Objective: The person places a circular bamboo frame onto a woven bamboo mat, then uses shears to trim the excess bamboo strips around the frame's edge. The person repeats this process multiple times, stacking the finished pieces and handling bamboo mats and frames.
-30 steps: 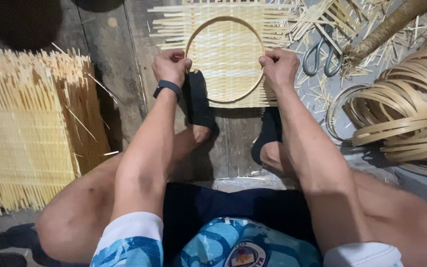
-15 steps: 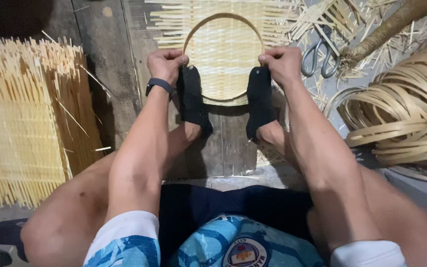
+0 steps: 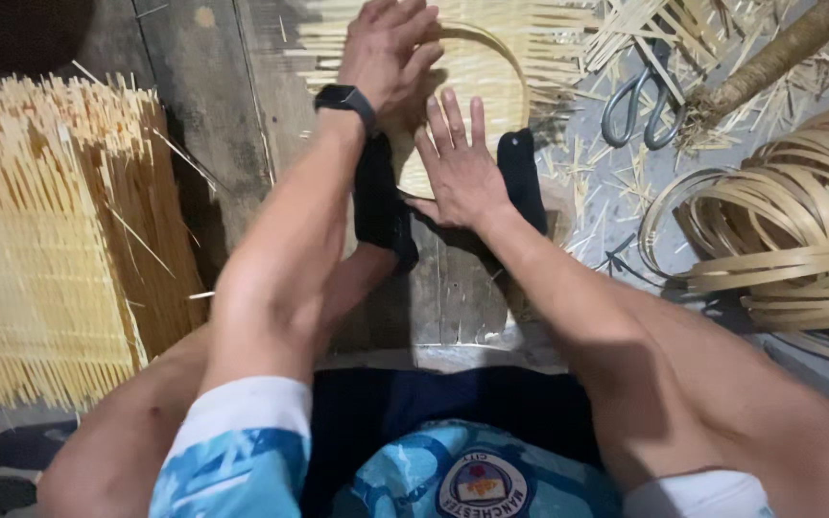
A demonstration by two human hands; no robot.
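Observation:
A square mat of woven bamboo slats (image 3: 549,24) lies on the wooden boards ahead of me, with a round bamboo hoop (image 3: 518,72) on top of it. My left hand (image 3: 386,48), a black watch on its wrist, rests palm down with fingers spread over the hoop's left part. Nearer to me, my right hand (image 3: 458,171) lies flat inside the hoop with its fingers apart. Neither hand holds anything. My two feet in black sandals (image 3: 522,173) press on the mat's near edge, on either side of the right hand.
A thick stack of woven bamboo mats (image 3: 45,240) fills the left side. Grey scissors (image 3: 640,105) lie right of the hoop among loose slivers. Coils of flat bamboo strip (image 3: 789,240) sit at the right, and a brown pole (image 3: 779,48) crosses the top right.
Both hands have let go of the hoop's sides, which they held in fists, and now lie flat and spread near its middle. The feet stay on the mat's edge.

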